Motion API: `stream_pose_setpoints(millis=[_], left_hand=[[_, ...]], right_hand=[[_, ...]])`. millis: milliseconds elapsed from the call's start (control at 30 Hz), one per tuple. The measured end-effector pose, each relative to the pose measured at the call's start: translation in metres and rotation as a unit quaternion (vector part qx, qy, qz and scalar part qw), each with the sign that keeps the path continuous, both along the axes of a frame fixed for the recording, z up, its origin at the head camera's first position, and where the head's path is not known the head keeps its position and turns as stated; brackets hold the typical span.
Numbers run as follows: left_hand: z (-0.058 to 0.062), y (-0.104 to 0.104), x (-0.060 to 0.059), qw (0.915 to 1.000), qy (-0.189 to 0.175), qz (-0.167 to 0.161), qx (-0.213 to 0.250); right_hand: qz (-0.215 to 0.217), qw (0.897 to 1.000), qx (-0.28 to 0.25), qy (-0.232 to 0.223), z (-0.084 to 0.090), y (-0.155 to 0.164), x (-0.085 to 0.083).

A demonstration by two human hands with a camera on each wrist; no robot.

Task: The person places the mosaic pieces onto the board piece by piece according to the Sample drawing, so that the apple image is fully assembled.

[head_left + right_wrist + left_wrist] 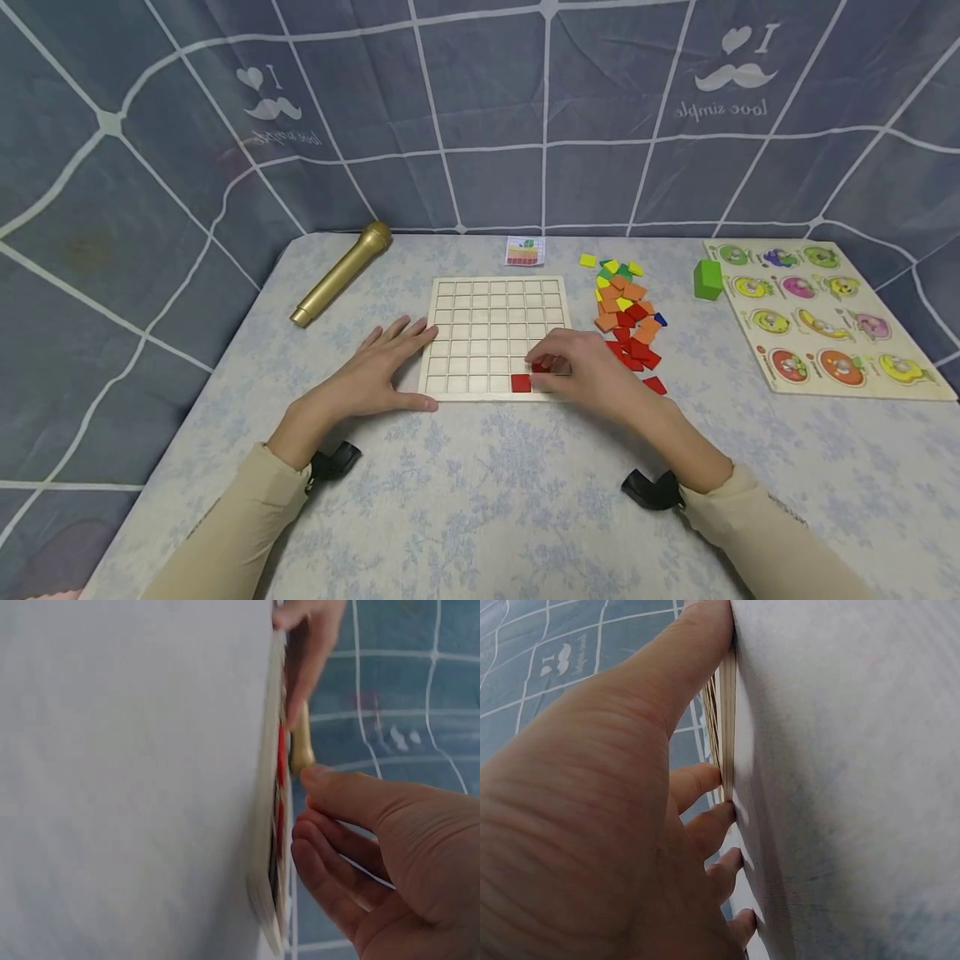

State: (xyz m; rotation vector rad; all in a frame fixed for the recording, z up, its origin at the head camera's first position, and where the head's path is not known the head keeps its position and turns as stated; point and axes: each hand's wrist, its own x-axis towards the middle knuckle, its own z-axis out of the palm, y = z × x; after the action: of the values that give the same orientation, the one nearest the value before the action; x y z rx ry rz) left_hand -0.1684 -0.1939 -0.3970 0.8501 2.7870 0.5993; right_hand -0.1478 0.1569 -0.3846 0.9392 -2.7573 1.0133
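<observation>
A pale wooden grid board (477,397) lies flat at the middle of the table. My left hand (375,371) rests spread at its left side, fingertips at the edge; the left wrist view shows the thumb (652,675) and fingers along that edge. My right hand (588,371) is bent over the lower right cells, thumb and fingers close together. A red square tile (521,383) sits in the bottom row beside the right thumb. Another red tile (540,366) shows in shadow between thumb and fingers; I cannot tell if they grip it. Red tiles (281,757) also show in the right wrist view.
Right of the board lies a loose pile of red, orange, yellow and green tiles (637,354). A small picture card (525,251) is behind the board. A gold microphone (341,275) lies back left. Rightward are a green block (707,279) and a fruit puzzle board (813,321).
</observation>
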Motion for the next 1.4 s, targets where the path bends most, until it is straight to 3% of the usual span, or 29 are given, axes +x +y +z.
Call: stream_pose_setpoints(millis=[133, 467, 900, 1167, 1400], left_hand=[[0.0, 0.0, 0.0, 1.0, -0.002, 0.0, 0.0], [0.001, 0.0, 0.0, 1.0, -0.002, 0.002, -0.001], [0.001, 0.001, 0.001, 1.0, -0.001, 0.001, -0.001], [0.001, 0.0, 0.0, 1.0, 0.0, 0.001, 0.001], [-0.001, 0.0, -0.001, 1.0, 0.001, 0.001, 0.0]], right_hand=[[-0.023, 1.0, 0.009, 0.0, 0.004, 0.018, -0.008], [-0.103, 0.991, 0.065, -0.052, 0.028, 0.072, -0.024], [-0.101, 0.976, 0.102, -0.163, 0.03, 0.125, -0.033], [-0.087, 0.975, 0.1, -0.178, 0.025, 0.127, -0.036], [-0.095, 0.977, 0.111, -0.152, 0.021, 0.123, -0.036]])
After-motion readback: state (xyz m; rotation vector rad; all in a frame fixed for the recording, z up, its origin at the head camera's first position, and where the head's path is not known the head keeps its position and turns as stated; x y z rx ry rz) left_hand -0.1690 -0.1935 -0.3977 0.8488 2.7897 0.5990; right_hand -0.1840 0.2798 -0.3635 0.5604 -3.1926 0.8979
